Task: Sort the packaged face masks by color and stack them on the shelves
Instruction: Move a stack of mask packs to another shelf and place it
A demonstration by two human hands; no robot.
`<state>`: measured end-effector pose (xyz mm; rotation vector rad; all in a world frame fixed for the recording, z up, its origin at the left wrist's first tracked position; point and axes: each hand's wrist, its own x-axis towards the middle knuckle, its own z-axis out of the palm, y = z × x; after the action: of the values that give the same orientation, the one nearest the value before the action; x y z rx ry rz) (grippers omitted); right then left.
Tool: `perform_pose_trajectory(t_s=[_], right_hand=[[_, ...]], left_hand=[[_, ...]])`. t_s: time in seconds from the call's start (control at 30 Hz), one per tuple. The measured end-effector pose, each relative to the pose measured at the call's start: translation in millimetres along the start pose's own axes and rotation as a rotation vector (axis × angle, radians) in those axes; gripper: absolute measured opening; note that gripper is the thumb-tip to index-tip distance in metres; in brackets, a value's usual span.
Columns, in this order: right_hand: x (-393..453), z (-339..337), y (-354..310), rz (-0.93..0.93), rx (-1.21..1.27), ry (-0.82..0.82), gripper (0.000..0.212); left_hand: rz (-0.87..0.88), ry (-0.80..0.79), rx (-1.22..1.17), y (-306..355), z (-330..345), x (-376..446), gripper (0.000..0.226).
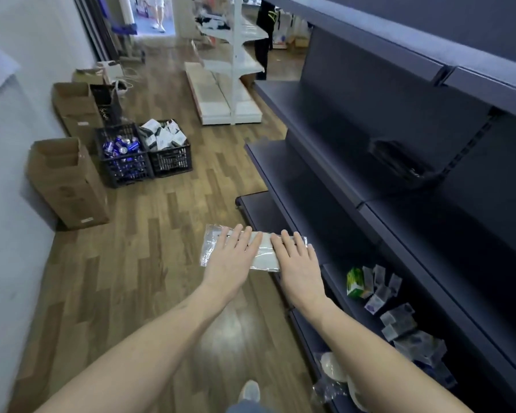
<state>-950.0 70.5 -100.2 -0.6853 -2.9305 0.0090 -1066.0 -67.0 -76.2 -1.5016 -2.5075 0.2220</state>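
Here, a clear mask pack (258,254) lies under both hands. The left hand (231,259) and right hand (298,263) lie flat, fingers (239,238) straight and slightly spread, pointing to 12 o'clock. The dark shelf (325,234) is at 3 o'clock.

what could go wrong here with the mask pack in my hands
1. The mask pack lies under flat fingers of the left hand and right hand, not gripped, so the slick wrapper may slip.
2. It partly overhangs the shelf edge and might drop to the floor.
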Motion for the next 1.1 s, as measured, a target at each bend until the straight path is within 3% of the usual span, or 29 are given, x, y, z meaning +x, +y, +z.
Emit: perform_pose_trajectory(t_s=[0.13, 0.23, 0.47, 0.8, 0.97, 1.1], right_hand=[[76.6, 1.1, 5.4, -0.074, -0.004, 0.006, 0.065], [128.2, 4.6, -4.9, -0.107, 0.013, 0.007, 0.065], [251.8, 35.4, -26.2, -0.138, -0.004, 0.002, 0.071], [371.0, 43.6, -23.4, 0.215, 0.008, 0.041, 0.051], [389.2, 35.1, 29.2, 0.437, -0.064, 0.065, 0.053], [406.2, 14.7, 87.2, 0.575, -0.102, 0.142, 0.055]], left_hand=[[-0.022, 0.041, -0.005, -42.2, 13.2, 55.8, 0.073], [-0.053, 0.012, -0.028, -78.2, 23.5, 86.9, 0.083], [-0.065, 0.006, -0.063, -163.6, 69.2, 170.2, 0.074], [0.251, 0.037, -0.087, -245.3, 93.3, 337.7, 0.072], [0.447, 0.109, -0.149, -211.5, 87.4, 420.1, 0.056], [0.525, 0.168, -0.185, -172.9, 70.7, 487.6, 0.064]])
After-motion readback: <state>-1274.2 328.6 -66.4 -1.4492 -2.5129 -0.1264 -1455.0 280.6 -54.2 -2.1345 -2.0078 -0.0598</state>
